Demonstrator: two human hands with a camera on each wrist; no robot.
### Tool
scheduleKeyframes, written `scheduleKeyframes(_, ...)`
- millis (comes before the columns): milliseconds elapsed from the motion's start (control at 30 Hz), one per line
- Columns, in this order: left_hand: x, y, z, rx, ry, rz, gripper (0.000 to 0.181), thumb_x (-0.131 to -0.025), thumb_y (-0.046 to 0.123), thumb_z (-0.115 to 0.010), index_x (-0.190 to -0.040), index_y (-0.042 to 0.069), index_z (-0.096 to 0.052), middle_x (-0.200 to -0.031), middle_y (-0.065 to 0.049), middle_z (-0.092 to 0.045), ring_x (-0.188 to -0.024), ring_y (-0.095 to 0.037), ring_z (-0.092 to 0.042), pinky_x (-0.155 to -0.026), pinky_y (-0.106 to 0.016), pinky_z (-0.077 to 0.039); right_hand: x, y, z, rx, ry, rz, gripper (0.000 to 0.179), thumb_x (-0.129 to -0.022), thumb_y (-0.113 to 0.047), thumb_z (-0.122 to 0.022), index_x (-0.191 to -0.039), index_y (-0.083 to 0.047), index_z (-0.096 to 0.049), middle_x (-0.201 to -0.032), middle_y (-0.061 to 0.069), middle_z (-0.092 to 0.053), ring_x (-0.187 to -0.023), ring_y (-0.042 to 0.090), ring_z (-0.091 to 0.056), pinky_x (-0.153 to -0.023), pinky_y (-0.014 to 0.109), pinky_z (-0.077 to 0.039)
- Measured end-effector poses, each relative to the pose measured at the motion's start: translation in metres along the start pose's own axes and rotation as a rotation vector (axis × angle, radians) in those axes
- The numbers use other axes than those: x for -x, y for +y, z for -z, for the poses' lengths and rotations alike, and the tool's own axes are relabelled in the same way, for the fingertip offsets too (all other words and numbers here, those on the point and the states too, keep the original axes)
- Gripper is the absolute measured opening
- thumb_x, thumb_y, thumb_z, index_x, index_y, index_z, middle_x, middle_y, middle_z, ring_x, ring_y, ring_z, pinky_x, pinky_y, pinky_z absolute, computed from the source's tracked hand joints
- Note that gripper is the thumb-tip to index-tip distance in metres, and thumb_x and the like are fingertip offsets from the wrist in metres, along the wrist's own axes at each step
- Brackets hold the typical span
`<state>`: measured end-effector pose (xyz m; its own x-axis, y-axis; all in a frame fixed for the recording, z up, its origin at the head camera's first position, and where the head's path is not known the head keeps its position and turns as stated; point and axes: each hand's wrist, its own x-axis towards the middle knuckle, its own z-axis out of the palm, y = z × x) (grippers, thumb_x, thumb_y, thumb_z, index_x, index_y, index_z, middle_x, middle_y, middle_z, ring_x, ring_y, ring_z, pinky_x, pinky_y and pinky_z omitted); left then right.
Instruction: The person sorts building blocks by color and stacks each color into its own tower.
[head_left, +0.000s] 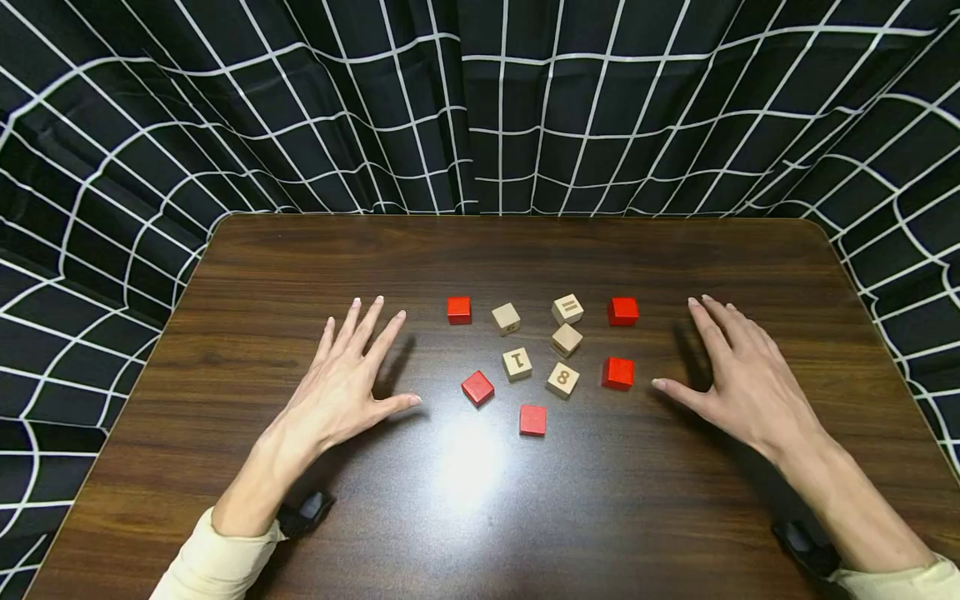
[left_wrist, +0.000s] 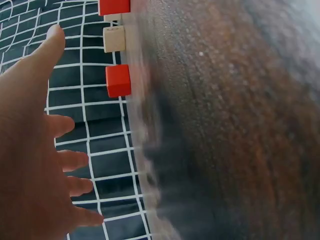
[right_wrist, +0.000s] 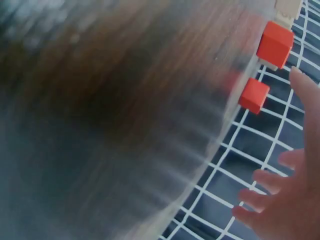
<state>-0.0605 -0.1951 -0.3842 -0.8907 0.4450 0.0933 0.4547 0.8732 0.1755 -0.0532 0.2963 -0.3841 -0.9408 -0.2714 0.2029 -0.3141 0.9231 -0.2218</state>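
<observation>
My left hand (head_left: 341, 392) is held over the table's left part, fingers spread and holding nothing. Nearest to it are a red cube (head_left: 477, 388) and another red cube (head_left: 459, 311) farther back. On the right side my right hand (head_left: 750, 383) is likewise spread with nothing in it, beside two red cubes, one at the back (head_left: 622, 312) and one in front (head_left: 618, 374). Between the hands lie several pale wooden cubes, among them one marked 8 (head_left: 562, 380) and one marked 1 (head_left: 517, 364). One more red cube (head_left: 533, 420) sits closest to the front.
The cubes lie on a dark brown wooden table (head_left: 337, 250) with a glare spot near its middle. A black curtain with a white grid (head_left: 555, 108) surrounds its back and sides. A black wrist device (head_left: 307, 512) shows at the left sleeve, another (head_left: 806, 546) at the right.
</observation>
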Motion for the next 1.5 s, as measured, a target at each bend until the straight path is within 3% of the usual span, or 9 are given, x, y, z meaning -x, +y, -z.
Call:
scheduleKeyframes(167,-0.002,0.001,0.002,0.019,0.018,-0.052,0.109,-0.076,0.074,-0.067,-0.159,0.022,-0.020,-0.166,-0.008,-0.006,-0.152,-0.032,0.000,-0.116,-0.069,-0.012,0.000,-0.007,0.000,-0.007,0.029,0.028,0.113,-0.069,-0.055,-0.083,-0.157,-0.011,-0.027,-0.152,0.025,-0.036,-0.137,0.048,-0.034,-0.116,0.063,-0.023)
scheduleKeyframes(533,-0.015,0.012,0.003,0.091,0.036,-0.215,0.112,-0.071,0.068,-0.077,-0.158,0.018,-0.026,-0.165,-0.008,-0.015,-0.152,-0.030,-0.007,-0.121,-0.053,-0.019,-0.002,-0.035,0.004,-0.056,0.073,0.118,0.107,-0.069,-0.054,-0.084,-0.154,-0.012,-0.034,-0.155,0.017,-0.036,-0.136,0.044,-0.037,-0.111,0.062,-0.032)
scheduleKeyframes(733,-0.018,0.015,0.004,0.142,0.075,-0.280,0.115,-0.070,0.063,-0.081,-0.158,0.017,-0.025,-0.164,-0.005,-0.020,-0.151,-0.030,-0.015,-0.119,-0.054,-0.027,-0.004,-0.048,0.006,-0.050,0.103,0.159,0.101,-0.073,-0.062,-0.075,-0.153,-0.013,-0.038,-0.156,0.013,-0.036,-0.133,0.043,-0.042,-0.104,0.063,-0.040)
scheduleKeyframes(967,-0.022,0.017,0.004,0.194,0.088,-0.334,0.108,-0.071,0.057,-0.084,-0.156,0.015,-0.031,-0.160,-0.007,-0.030,-0.147,-0.030,-0.027,-0.116,-0.053,-0.032,-0.008,-0.067,0.006,-0.076,0.108,0.173,0.100,-0.072,-0.057,-0.077,-0.155,-0.018,-0.035,-0.155,0.010,-0.040,-0.128,0.041,-0.046,-0.098,0.060,-0.045)
scheduleKeyframes(1167,-0.026,0.019,0.003,0.312,0.054,-0.343,0.103,-0.071,0.048,-0.087,-0.154,0.016,-0.035,-0.156,-0.007,-0.038,-0.141,-0.023,-0.039,-0.113,-0.045,-0.039,-0.011,-0.081,0.002,-0.110,0.125,0.213,0.090,-0.084,-0.074,-0.056,-0.153,-0.018,-0.040,-0.151,0.011,-0.045,-0.125,0.038,-0.050,-0.097,0.057,-0.048)
scheduleKeyframes(1300,-0.029,0.019,0.001,0.354,0.047,-0.345,0.099,-0.071,0.045,-0.088,-0.153,0.016,-0.039,-0.155,-0.006,-0.040,-0.138,-0.021,-0.042,-0.112,-0.043,-0.040,-0.012,-0.089,-0.001,-0.135,0.133,0.229,0.085,-0.088,-0.075,-0.045,-0.151,-0.018,-0.044,-0.148,0.009,-0.047,-0.121,0.035,-0.052,-0.096,0.053,-0.049)
scheduleKeyframes(1500,-0.033,0.018,-0.003,0.391,0.050,-0.333,0.097,-0.070,0.045,-0.089,-0.151,0.019,-0.043,-0.154,-0.003,-0.041,-0.139,-0.021,-0.041,-0.114,-0.043,-0.038,-0.014,-0.100,-0.004,-0.167,0.117,0.239,0.081,-0.083,-0.057,-0.072,-0.150,-0.019,-0.045,-0.147,0.006,-0.048,-0.118,0.031,-0.054,-0.095,0.049,-0.050)
